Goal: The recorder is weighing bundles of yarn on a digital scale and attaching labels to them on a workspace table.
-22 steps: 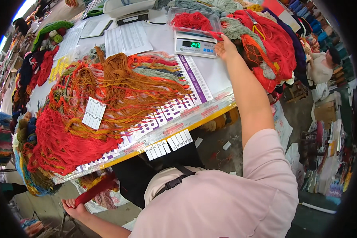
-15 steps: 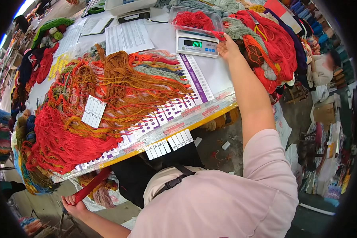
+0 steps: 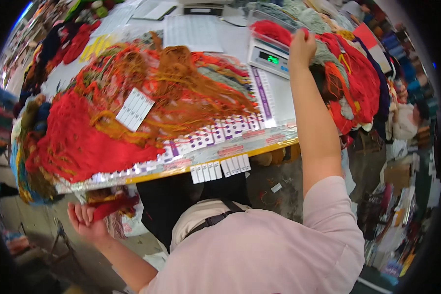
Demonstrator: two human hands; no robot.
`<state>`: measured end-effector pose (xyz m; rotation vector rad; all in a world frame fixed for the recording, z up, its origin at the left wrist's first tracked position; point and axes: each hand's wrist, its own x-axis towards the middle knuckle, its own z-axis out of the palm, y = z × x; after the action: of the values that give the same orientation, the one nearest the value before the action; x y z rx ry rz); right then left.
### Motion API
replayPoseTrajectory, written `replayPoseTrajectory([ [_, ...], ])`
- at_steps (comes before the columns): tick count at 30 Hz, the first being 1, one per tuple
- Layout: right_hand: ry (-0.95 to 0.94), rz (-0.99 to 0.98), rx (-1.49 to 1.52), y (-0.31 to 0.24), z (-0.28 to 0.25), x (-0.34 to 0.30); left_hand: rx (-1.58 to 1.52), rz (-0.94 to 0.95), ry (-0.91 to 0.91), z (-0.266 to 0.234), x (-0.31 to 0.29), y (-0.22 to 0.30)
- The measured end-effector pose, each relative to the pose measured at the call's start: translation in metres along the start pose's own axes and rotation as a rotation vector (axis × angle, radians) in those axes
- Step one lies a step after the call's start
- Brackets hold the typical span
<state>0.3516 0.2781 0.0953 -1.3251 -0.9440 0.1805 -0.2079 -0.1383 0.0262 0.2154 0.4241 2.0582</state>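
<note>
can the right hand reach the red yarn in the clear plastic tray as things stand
Probably yes: the right hand is at the right end of the open, clear plastic tray, and nothing visible covers the red yarn inside.

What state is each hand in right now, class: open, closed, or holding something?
Left hand: closed, holding a red yarn bundle.
Right hand: closed beside the clear tray, apparently pinching a bit of red yarn.

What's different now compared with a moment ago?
The right hand has moved farther up beside the clear tub, its fingers now more curled. The whole view has shifted too. The left hand still grips red yarn below the table; the tub stays on the scale.
</note>
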Motion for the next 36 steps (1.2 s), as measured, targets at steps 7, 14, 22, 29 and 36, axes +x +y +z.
replayPoseTrajectory([
  [7,-1.113,-0.306,0.421,-0.243,0.029,-0.230,0.279,-0.255,-0.270,0.088,-0.015,-0.077],
  [14,-1.676,0.373,0.440,-0.245,-0.020,-0.338,0.405,-0.149,-0.076,0.132,-0.027,-0.101],
  [22,-1.589,0.565,0.337,-0.217,-0.044,-0.357,0.761,-0.259,-0.269,0.108,-0.035,-0.089],
  [29,-1.514,0.703,0.454,-0.203,-0.054,-0.364,0.746,-0.300,-0.271,0.107,-0.038,-0.092],
  [36,-1.484,0.803,0.589,-0.198,-0.056,-0.363,0.652,-0.353,-0.317,0.106,-0.039,-0.093],
])
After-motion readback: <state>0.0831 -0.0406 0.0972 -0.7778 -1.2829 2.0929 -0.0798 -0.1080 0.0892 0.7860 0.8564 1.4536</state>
